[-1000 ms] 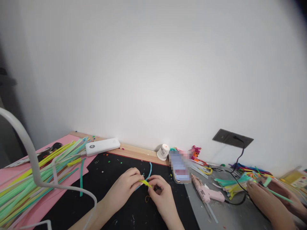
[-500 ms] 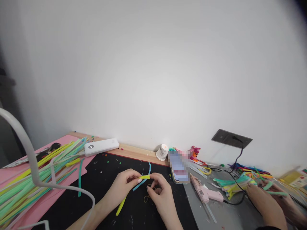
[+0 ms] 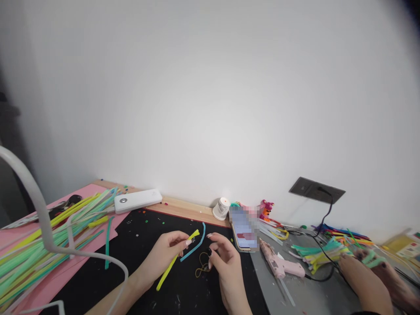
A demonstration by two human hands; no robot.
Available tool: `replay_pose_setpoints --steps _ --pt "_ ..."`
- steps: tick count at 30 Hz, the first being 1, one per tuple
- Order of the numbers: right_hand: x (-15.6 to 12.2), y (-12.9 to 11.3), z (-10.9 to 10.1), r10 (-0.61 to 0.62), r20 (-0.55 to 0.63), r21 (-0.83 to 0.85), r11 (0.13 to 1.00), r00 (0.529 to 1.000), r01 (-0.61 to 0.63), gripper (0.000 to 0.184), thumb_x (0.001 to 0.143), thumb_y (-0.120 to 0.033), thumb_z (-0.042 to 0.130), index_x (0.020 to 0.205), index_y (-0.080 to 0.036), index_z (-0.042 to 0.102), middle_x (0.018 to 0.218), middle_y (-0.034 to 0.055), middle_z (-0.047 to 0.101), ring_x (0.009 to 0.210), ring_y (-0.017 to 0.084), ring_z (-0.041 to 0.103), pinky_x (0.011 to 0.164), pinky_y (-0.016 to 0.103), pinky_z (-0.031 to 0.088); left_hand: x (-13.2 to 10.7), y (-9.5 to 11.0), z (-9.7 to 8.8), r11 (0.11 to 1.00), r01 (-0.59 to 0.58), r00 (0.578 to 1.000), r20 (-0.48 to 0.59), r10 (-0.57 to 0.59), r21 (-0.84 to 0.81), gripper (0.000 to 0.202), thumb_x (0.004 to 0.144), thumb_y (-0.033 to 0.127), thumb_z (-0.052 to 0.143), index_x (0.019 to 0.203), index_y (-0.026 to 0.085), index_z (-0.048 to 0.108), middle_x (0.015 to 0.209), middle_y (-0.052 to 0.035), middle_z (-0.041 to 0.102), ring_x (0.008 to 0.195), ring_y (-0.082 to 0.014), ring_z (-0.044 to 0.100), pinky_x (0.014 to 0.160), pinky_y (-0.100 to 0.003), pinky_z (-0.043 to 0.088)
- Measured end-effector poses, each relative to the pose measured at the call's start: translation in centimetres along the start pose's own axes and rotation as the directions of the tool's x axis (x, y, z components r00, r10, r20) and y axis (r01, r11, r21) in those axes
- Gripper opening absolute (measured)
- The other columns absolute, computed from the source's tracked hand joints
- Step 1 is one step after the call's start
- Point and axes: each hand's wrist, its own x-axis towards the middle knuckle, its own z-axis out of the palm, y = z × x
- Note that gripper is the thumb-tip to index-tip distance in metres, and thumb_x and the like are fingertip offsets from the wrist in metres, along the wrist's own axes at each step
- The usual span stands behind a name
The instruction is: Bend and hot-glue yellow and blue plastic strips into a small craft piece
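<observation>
My left hand (image 3: 170, 250) pinches a yellow pipe cleaner (image 3: 166, 274) between thumb and finger. The short upper end of the pipe cleaner pokes out past the fingertips, and its long end slants down to the left over the black mat (image 3: 183, 297). To the right, my right hand (image 3: 225, 262) has its thumb and fingers apart, with nothing seen between them. A bent blue pipe cleaner (image 3: 196, 247) lies on the mat between the two hands. Beside my right thumb is a thin brownish looped string or band (image 3: 202, 267).
Many pipe cleaners (image 3: 65, 245) lie on pink sheets at left, near a white power bank (image 3: 138, 201). A paper cup (image 3: 221, 208), phone (image 3: 244, 229) and pink glue gun (image 3: 282, 264) stand right. Another person's hands (image 3: 364, 275) handle pipe cleaners far right. A white curved stand (image 3: 42, 218) crosses the left.
My right hand has let go of the yellow pipe cleaner's end and moved slightly right, its fingers opening. The pipe cleaner's upper end now tilts upward in my left hand.
</observation>
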Motion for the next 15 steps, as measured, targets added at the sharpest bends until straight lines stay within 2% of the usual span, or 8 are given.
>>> replay_pose_setpoints --steps 4,7,9,12,15 --pt "-0.06 -0.29 0.06 0.036 -0.033 0.174 0.984 0.999 -0.030 0.008 0.072 -0.021 0.068 0.076 -0.018 0.062 0.097 0.0039 0.056 0.061 0.009 0.045 0.047 0.018 0.037 -0.21 0.40 0.07 1.000 0.010 1.000 -0.001 -0.010 0.002 0.023 0.075 0.035 0.059 0.078 0.013 0.065 0.067 0.0015 0.056 0.060 -0.0127 0.048 0.058 -0.023 0.039" --pt "-0.02 -0.60 0.05 0.073 -0.045 0.294 0.954 0.996 -0.057 0.017 0.076 -0.023 0.065 0.064 -0.017 0.055 0.088 0.0019 0.055 0.059 0.008 0.043 0.046 0.018 0.035 -0.34 0.56 0.10 1.000 0.022 1.000 -0.003 -0.022 0.004 0.025 0.075 0.037 0.059 0.078 0.013 0.065 0.068 0.0010 0.056 0.061 -0.0130 0.048 0.059 -0.023 0.039" --pt "0.03 -0.68 0.02 0.093 -0.042 0.351 0.934 0.995 -0.072 0.019 0.077 -0.023 0.064 0.063 -0.018 0.052 0.082 0.0008 0.054 0.060 0.009 0.043 0.046 0.018 0.035 -0.40 0.59 0.11 0.999 0.035 0.999 -0.006 -0.035 0.004 0.026 0.075 0.037 0.059 0.079 0.013 0.065 0.068 0.0008 0.056 0.060 -0.0130 0.048 0.059 -0.024 0.039" --pt "0.09 -0.49 -0.03 0.133 -0.050 0.371 0.922 0.990 -0.106 0.021 0.079 -0.027 0.062 0.064 -0.019 0.051 0.073 -0.0006 0.052 0.059 0.010 0.042 0.046 0.019 0.034 -0.45 0.58 0.16 0.999 0.049 0.999 -0.013 -0.049 0.000 0.026 0.074 0.038 0.059 0.079 0.013 0.065 0.068 0.0009 0.056 0.059 -0.0127 0.048 0.059 -0.024 0.039" --pt "0.12 -0.04 -0.10 0.146 -0.057 0.284 0.951 0.988 -0.125 0.032 0.082 -0.034 0.056 0.056 -0.018 0.046 0.058 -0.0026 0.045 0.051 0.010 0.036 0.045 0.020 0.033 -0.47 0.71 0.21 0.998 0.054 0.998 -0.018 -0.054 -0.013 0.026 0.074 0.038 0.059 0.078 0.013 0.064 0.068 0.0011 0.056 0.058 -0.0125 0.048 0.058 -0.023 0.039"
